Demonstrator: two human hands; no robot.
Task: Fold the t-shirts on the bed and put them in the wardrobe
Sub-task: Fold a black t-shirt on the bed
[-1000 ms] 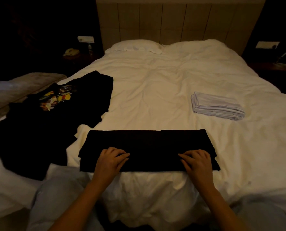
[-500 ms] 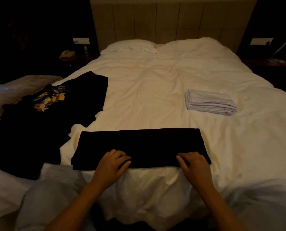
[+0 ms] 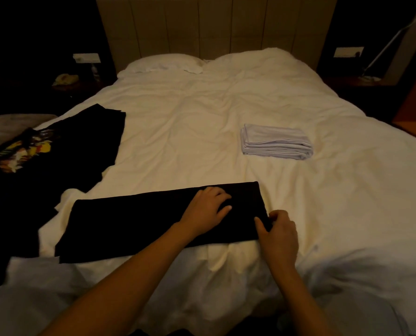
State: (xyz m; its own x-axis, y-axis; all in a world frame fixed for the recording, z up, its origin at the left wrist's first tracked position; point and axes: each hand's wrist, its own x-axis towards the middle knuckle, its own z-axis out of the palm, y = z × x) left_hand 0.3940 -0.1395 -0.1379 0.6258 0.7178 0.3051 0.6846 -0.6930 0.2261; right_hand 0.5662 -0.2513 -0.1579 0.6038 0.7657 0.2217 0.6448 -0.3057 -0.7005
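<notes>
White bedding [image 3: 202, 141] carried the black t-shirt [image 3: 134, 221], folded into a long strip at the near edge. Our left hand [image 3: 205, 209] pressed flat on it; our right hand [image 3: 278, 235] pinched its right end. Next, we judged, that end needed folding leftward.

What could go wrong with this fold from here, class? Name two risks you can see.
1. The right hand pinches only the near right corner of the black strip; lifting it could skew the layers.
2. The left hand presses close to that end, leaving the long left part free to bunch on the wrinkled duvet.
</notes>
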